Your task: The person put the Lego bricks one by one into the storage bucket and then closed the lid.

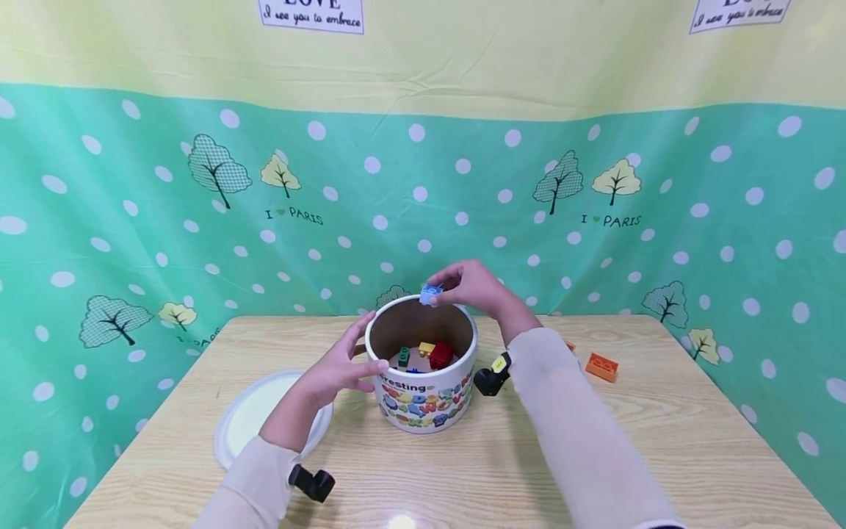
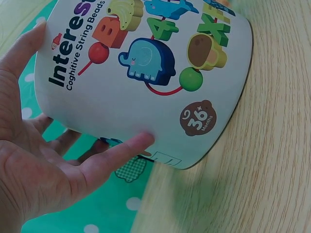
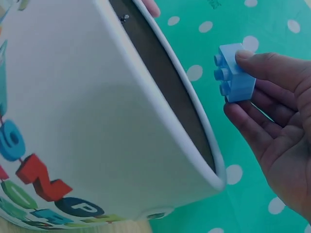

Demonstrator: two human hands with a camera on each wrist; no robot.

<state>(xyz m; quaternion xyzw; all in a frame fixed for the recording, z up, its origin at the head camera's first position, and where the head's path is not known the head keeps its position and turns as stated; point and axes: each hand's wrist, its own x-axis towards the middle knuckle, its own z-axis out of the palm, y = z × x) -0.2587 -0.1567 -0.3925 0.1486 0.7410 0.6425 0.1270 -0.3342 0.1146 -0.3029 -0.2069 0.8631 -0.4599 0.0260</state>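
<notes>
A light-blue toy building block [image 3: 237,73] is pinched between the thumb and fingers of my right hand [image 1: 472,285], above the far rim of a white bucket [image 1: 423,420]. Its studs face the bucket in the right wrist view. Spread fingers of my left hand [image 1: 344,364] rest against the bucket's left side, the thumb at the front rim. One finger lies extended on the printed wall in the left wrist view. Inside the bucket are a red block [image 1: 440,356], a yellow block [image 1: 426,349], a green block [image 1: 403,357] and a bit of blue.
A round white lid [image 1: 247,419] lies on the wooden table [image 1: 423,485] left of the bucket, partly behind my left forearm. Right of my right sleeve is an orange block [image 1: 601,367], with another orange piece [image 1: 570,346] half hidden. A green dotted curtain [image 1: 423,220] hangs behind.
</notes>
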